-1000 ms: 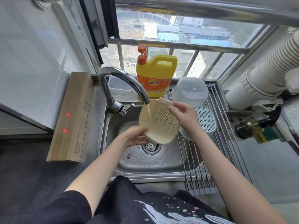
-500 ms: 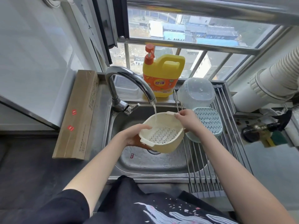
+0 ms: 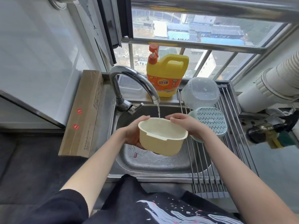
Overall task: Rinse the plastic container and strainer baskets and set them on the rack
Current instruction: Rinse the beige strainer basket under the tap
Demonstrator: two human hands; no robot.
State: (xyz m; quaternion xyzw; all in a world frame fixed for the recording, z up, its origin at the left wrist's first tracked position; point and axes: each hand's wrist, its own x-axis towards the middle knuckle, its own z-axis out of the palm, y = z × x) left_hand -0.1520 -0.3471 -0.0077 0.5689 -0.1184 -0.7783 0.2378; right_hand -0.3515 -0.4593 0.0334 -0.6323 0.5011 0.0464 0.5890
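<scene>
A cream strainer basket [image 3: 161, 143] is held upright over the sink [image 3: 155, 162], mouth up, under the water running from the tap [image 3: 134, 83]. My left hand [image 3: 135, 131] grips its left side from below. My right hand [image 3: 186, 125] holds its right rim, fingers curled over the edge. On the roll-up rack [image 3: 213, 173] to the right, a clear plastic container [image 3: 200, 92] lies upside down at the back. A pale blue strainer basket [image 3: 210, 120] lies upside down in front of it, partly behind my right wrist.
A yellow dish-soap jug [image 3: 168, 75] with an orange pump stands behind the sink. A long cardboard box [image 3: 84, 113] lies on the left counter. A white ribbed duct [image 3: 275, 84] and a gas valve [image 3: 265, 131] sit at the right.
The cream basket went from tilted on its side, its slotted base towards me, to level and mouth up under the stream. Both hands shifted with it and kept their hold.
</scene>
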